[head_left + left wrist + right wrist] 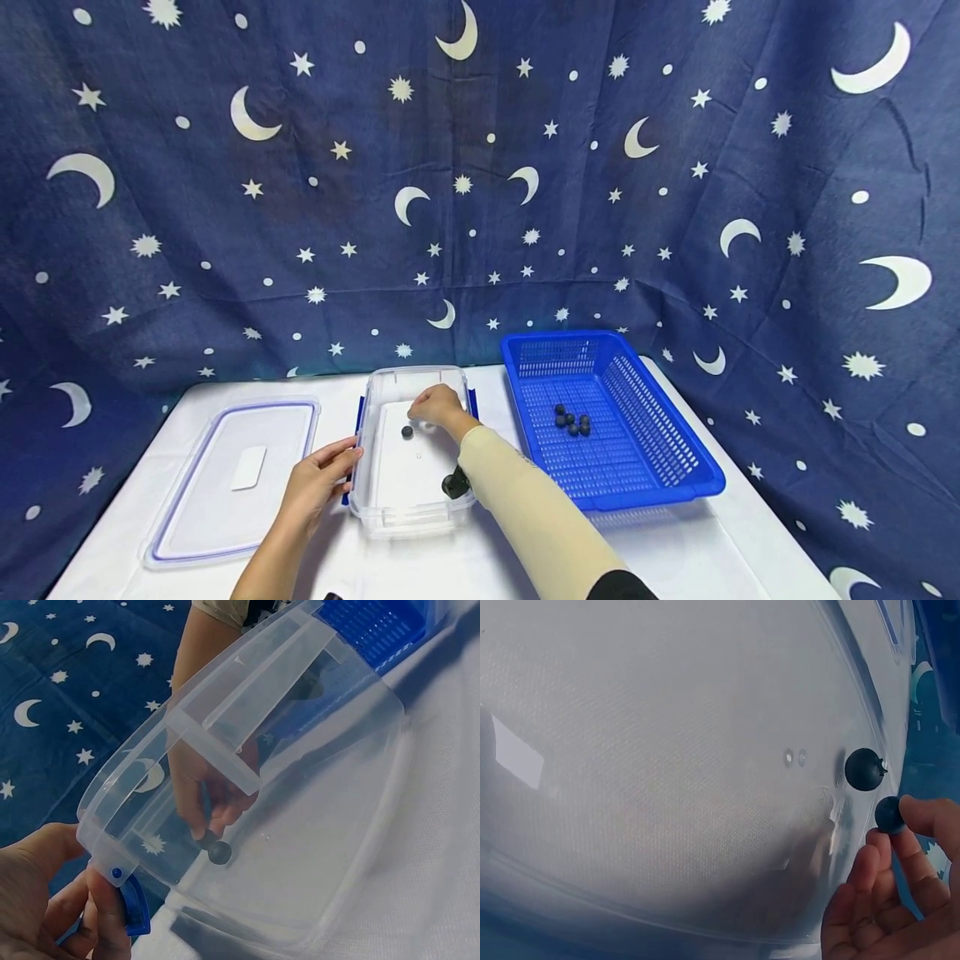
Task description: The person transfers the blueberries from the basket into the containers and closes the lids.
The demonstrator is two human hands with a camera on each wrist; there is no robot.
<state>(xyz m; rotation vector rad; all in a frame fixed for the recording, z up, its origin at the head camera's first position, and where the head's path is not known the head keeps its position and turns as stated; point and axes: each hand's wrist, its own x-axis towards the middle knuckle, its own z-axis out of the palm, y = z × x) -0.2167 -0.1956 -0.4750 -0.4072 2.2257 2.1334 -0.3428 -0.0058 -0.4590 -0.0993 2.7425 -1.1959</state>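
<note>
A clear plastic box (390,508) stands on the white table. My right hand (423,414) reaches into its far end and pinches a small dark ball (889,814) at its fingertips (922,814). A second dark ball (407,432) lies on the box floor just beside it, also seen as a ball (865,769) in the right wrist view and a ball (219,853) under the fingers in the left wrist view. My left hand (341,467) grips the box's left wall at its blue latch (135,909).
The box's lid (232,479) lies flat to the left. A blue slotted basket (675,483) stands to the right with several dark balls (572,421) in it. A dark blue cloth with stars and moons hangs behind and around the table.
</note>
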